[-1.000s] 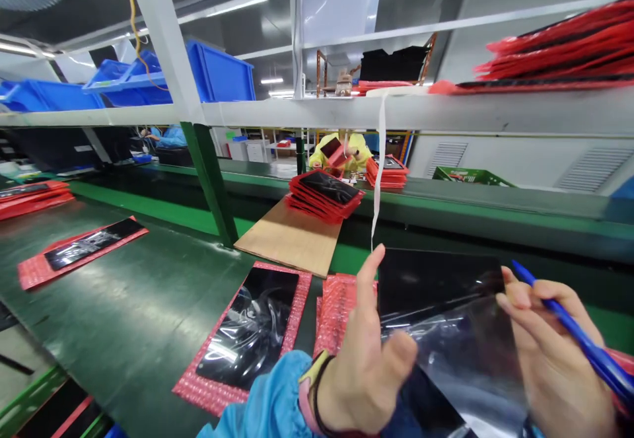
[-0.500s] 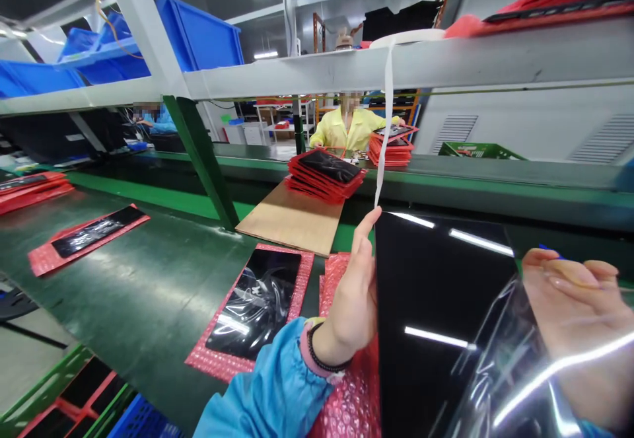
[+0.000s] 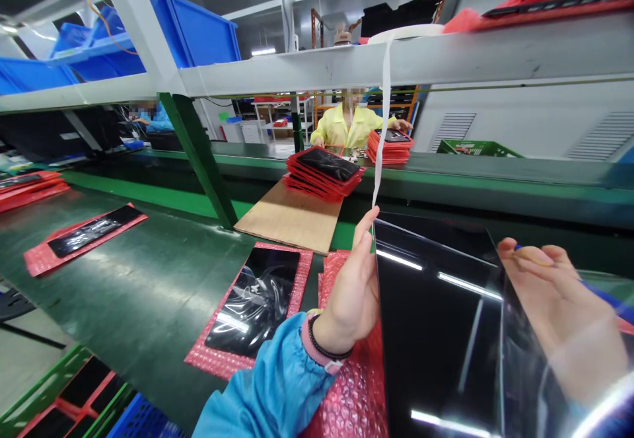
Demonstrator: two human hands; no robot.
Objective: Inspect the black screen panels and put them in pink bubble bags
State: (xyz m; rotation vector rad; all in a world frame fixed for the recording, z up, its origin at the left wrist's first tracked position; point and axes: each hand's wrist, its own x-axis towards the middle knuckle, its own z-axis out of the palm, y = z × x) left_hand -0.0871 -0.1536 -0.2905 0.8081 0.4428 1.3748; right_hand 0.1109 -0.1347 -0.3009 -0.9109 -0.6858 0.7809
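Partly cropped, one black panel (image 3: 440, 332) was held at its left edge by left hand (image 3: 349, 289), fingers together. Right hand (image 3: 564, 312) showed blurred through clear film (image 3: 537, 378), fingers curled, grip unclear; blue pen (image 3: 607, 298) mostly hidden.

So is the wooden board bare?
No, a stack of red-wrapped black panels rests on the far end of the board.

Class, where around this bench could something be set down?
The green bench is bare between the narrow panel and the wide panel; so is the wooden board in front of its red stack. Crowded: at right, where the held panel overlaps bubble wrap.
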